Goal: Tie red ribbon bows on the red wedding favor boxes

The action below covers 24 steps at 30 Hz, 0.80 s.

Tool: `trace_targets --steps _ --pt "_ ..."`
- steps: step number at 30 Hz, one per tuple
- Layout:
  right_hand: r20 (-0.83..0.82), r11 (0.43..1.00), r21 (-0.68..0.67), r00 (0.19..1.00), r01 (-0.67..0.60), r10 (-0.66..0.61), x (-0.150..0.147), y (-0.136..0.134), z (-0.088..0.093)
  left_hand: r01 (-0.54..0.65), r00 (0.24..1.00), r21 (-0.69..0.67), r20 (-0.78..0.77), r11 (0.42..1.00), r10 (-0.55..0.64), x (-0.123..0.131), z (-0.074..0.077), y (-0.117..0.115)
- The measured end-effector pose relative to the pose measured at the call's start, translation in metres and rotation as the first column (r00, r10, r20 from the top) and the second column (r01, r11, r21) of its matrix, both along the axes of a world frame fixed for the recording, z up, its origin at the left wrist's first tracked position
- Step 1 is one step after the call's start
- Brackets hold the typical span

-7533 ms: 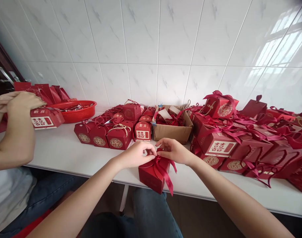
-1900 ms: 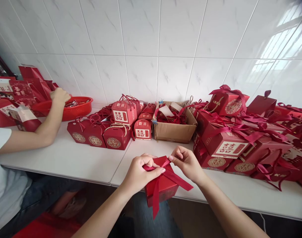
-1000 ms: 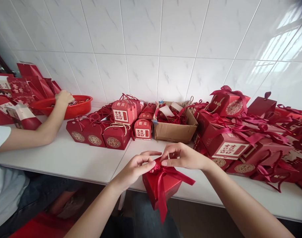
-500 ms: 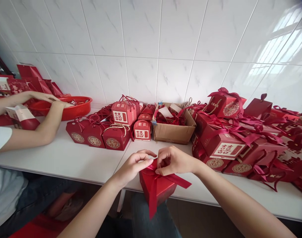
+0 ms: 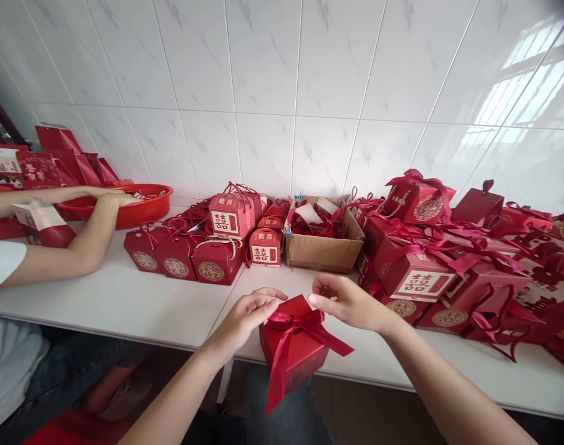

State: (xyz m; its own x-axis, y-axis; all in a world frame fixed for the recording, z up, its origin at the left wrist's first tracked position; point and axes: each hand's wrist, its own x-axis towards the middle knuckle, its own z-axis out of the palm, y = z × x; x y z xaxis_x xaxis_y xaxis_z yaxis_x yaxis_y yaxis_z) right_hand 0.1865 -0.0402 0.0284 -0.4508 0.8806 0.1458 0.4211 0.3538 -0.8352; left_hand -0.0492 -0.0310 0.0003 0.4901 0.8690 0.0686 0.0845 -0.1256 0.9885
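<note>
A red gift box (image 5: 304,357) with a satin ribbon (image 5: 291,322) tied in a bow on its top sits at the table's front edge. One ribbon tail hangs down the front and another sticks out to the right. My left hand (image 5: 247,315) is at the bow's left loop, its thumb and fingers closed on the ribbon there; part of the grip is hidden. My right hand (image 5: 349,303) is just above the right loop, apart from it, with bent fingers and a gap between thumb and forefinger. Nothing shows in it.
Behind the box stands a cardboard carton (image 5: 325,250) of red ribbons and tags. Finished-looking gift boxes (image 5: 425,272) are piled at right, and smaller boxes (image 5: 214,262) with cord handles stand left of the carton. Farther left, a co-worker's arms (image 5: 89,244) reach to a red basin (image 5: 145,213).
My right hand has let go of the bow's middle and moved right, its fingers loosening. The bow's knot and the box's top flap are uncovered. The co-worker's hands have shifted at the basin.
</note>
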Motion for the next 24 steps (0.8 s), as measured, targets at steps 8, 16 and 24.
trace_targets --steps 8,16,24 --pt "-0.132 0.974 -0.216 0.991 -0.061 0.033 0.009 -0.01 -0.014 -0.064 0.996 0.003 0.069 0.998 0.064 0.003 0.005 -0.01" --pt "-0.236 0.985 -0.172 0.971 -0.001 -0.041 -0.004 -0.006 -0.024 -0.279 0.956 0.056 -0.083 0.959 0.283 0.028 0.006 -0.02" --pt "-0.165 0.998 -0.065 0.986 0.01 -0.021 -0.001 -0.003 -0.027 -0.2 0.961 0.114 -0.173 0.973 0.217 0.029 0.005 -0.02"
